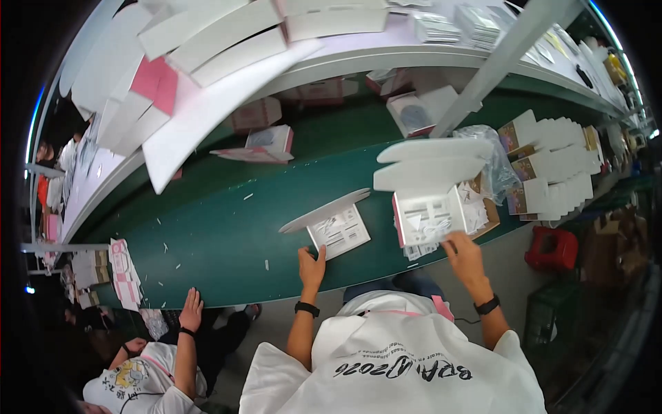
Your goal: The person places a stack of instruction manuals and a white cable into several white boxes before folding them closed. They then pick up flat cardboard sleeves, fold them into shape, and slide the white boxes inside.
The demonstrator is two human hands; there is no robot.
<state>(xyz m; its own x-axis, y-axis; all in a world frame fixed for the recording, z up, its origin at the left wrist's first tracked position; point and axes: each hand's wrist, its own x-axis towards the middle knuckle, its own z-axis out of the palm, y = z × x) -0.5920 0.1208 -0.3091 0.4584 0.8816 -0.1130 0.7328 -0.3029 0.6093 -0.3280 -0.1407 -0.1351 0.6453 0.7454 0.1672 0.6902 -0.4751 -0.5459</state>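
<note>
A small white box (343,234) lies on the green bench, its lid raised, with a printed sheet and clear wrapping inside. My left hand (312,268) is at its near left corner, thumb against the edge and fingers apart. To the right, a larger white box (431,217) with pink sides stands open, lid flaps up, holding printed papers and something clear. My right hand (465,259) has curled fingers closed at this box's near right corner; the fingertips are partly hidden. Printed slips (422,251) stick out beneath that box's front edge.
A brown carton (491,215) of white slips and a clear plastic bag (491,162) sit right of the boxes. Stacked cartons (555,169) stand farther right. A shelf (386,65) spans above. A red stool (552,250) is below; a co-worker's hand (191,310) rests at left.
</note>
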